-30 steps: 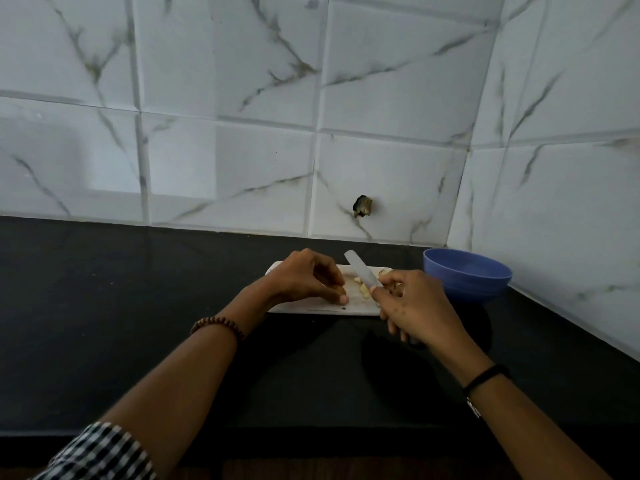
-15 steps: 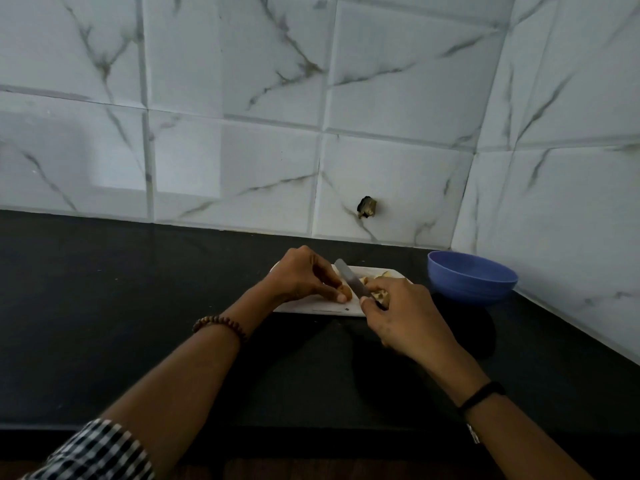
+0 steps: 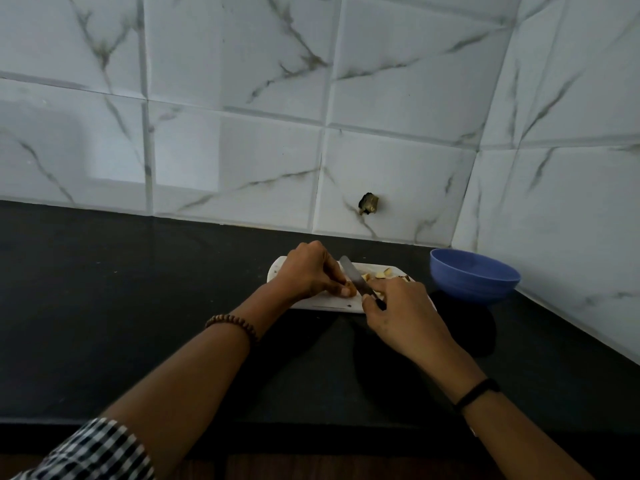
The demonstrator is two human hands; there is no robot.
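black table (image 3: 138,306) carries all items. blue bowl (image 3: 474,277) stands at the right, near the wall corner, apart from the white cutting board (image 3: 325,303). right hand (image 3: 401,313): fingers clamped on the handle of the knife (image 3: 353,275), blade tilted. left hand (image 3: 308,271): fingers curled, pinching a small food piece (image 3: 349,291) on the board, just beside the blade. cut pieces (image 3: 384,273) lie on the board behind the blade.

Left hand (image 3: 308,271), right hand (image 3: 401,313) (fingers (image 3: 331,268) curled)
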